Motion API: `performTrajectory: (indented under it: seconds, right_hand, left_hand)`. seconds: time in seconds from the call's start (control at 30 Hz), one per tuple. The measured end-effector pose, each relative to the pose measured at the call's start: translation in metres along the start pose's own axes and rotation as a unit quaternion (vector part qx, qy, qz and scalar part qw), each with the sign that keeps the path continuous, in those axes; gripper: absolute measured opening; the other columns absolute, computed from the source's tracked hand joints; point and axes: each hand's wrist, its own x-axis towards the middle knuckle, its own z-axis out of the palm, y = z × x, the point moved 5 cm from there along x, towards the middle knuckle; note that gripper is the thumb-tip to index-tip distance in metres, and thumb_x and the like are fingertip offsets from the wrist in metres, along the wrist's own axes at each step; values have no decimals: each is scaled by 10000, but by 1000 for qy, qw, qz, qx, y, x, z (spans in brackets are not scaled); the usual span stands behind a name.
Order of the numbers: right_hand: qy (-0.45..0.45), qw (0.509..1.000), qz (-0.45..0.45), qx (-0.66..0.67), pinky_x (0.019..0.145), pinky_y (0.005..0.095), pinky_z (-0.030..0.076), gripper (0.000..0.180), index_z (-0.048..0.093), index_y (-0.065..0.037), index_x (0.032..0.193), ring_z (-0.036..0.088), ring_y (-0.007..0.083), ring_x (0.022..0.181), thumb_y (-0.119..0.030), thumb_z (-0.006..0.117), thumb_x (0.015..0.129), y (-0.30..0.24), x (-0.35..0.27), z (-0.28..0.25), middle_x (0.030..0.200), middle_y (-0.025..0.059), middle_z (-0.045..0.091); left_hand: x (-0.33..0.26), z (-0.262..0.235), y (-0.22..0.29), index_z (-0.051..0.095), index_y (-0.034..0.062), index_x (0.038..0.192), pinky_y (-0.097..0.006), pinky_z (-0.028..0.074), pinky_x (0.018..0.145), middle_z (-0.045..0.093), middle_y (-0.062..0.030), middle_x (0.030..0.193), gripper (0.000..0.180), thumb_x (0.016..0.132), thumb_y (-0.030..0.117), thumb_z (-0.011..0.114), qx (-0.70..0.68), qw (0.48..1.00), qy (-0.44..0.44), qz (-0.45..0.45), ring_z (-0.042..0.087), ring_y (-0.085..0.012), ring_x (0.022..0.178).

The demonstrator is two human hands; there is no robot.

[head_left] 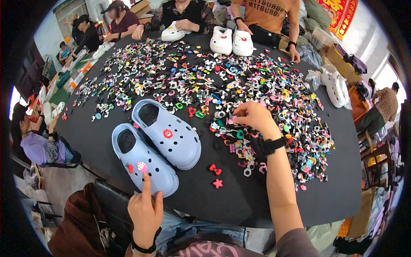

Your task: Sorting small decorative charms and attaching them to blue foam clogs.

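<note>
Two light blue clogs with round holes lie side by side in front of me. The nearer clog point(160, 180) carries a strawberry charm point(129, 168) and a pink-and-white cupcake-like charm point(141, 166). My left hand point(144, 214) has its index finger stretched onto this clog, just below the cupcake-like charm, thumb apart, holding nothing. On the farther clog point(184, 145) sits a round red charm point(167, 133). At the near edge of a wide heap of shoe charms point(274, 90), my right hand point(254, 118) is bent in a pinch. What lies between its fingertips is too small to make out.
A red bow charm point(215, 169) and a pink star charm point(217, 183) lie apart on the black table point(197, 197). Across it, people stand or sit near white clogs point(221, 40). Another white pair point(336, 89) rests at the right edge. Bags and boxes crowd the right side.
</note>
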Motion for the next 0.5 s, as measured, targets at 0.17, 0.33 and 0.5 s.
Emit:
performTrajectory:
  seconds: [0.17, 0.33, 0.5]
  right_hand:
    - [-40, 990, -15, 136, 655, 268, 504, 127, 741, -32, 875, 652, 127, 701, -87, 765, 764, 6, 4, 2, 795, 43, 704]
    - [-26, 954, -61, 293, 685, 256, 525, 107, 735, 0, 893, 670, 116, 737, -34, 735, 791, -16, -6, -19, 808, 55, 724]
    - [-72, 917, -110, 377, 728, 225, 524, 119, 731, -10, 954, 656, 78, 822, -57, 732, 845, -45, -16, -33, 905, 39, 722]
  left_hand:
    - [2, 0, 1, 431, -52, 1419, -383, 404, 564, 518, -65, 523, 616, 877, 133, 655, -15, 1000, -3, 1, 525, -279, 508]
    - [0, 1, 1, 423, -67, 1417, -379, 407, 566, 518, -66, 522, 619, 878, 132, 653, -9, 1000, -7, 1, 529, -280, 509]
    - [0, 1, 1, 422, -62, 1420, -390, 371, 542, 472, -93, 528, 591, 877, 69, 613, -25, 1000, 3, 2, 485, -270, 496]
